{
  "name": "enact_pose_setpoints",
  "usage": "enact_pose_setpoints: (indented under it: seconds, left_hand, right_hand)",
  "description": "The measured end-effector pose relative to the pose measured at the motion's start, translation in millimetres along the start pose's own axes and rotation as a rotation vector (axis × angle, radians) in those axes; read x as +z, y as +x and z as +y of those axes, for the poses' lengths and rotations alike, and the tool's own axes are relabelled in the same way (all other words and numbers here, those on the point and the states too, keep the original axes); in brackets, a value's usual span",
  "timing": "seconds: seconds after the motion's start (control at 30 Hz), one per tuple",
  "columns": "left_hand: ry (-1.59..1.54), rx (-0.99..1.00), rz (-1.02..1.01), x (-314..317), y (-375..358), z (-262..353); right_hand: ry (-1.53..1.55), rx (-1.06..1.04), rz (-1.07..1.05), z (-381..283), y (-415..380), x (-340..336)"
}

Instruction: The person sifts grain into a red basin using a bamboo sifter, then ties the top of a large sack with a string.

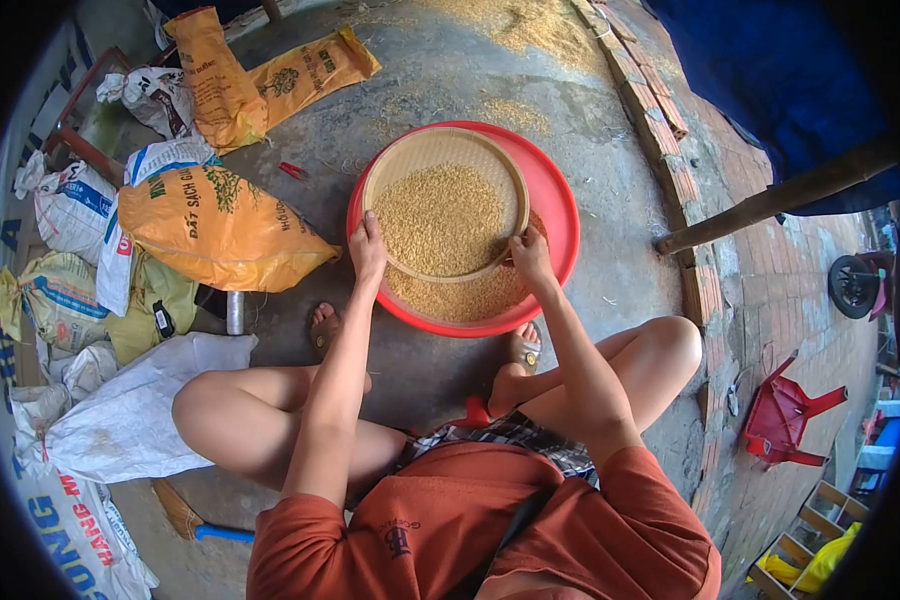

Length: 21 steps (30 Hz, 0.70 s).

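Observation:
A round woven sieve point(445, 140) with a pale rim holds a layer of golden grain point(440, 215). My left hand point(368, 248) grips its rim at the lower left, and my right hand point(530, 252) grips the rim at the lower right. Both hands have their fingers closed on it. Beneath the sieve is a wide red basin point(564, 215), with more grain point(460, 297) showing in its near part. Whether the sieve touches the basin is hard to tell.
Orange sacks point(220, 225) and white sacks point(130, 410) lie at the left. A brush with a blue handle point(222, 533) is near my left knee. Grain point(530, 30) is spread at the far end. A brick edge point(660, 120), wooden pole point(770, 205) and overturned red stool point(782, 415) are at the right.

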<state>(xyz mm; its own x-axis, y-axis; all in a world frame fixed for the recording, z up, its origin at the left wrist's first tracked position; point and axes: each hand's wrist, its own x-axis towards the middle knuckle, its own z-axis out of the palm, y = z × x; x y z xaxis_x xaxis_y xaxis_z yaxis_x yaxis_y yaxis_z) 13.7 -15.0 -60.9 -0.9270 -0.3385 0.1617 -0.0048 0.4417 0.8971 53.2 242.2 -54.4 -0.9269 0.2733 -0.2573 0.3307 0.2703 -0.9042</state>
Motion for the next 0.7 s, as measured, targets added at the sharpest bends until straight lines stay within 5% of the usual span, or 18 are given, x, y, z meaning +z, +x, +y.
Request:
enact_pose_setpoints:
  seconds: [0.27,0.37,0.5,0.7]
  left_hand:
    - [-0.453,-0.415,0.014,12,18,-51]
    - [-0.407,-0.633,-0.077,-4,11,-12]
    - [-0.507,-0.714,-0.095,-2,9,16]
    - [-0.394,-0.562,-0.273,5,8,24]
  right_hand:
    - [-0.059,-0.214,-0.011,-26,-9,1]
    - [0.045,-0.211,0.000,-25,-6,3]
    - [0.174,-0.040,0.017,-39,-11,-5]
    - [0.113,0.024,0.150,-3,4,-4]
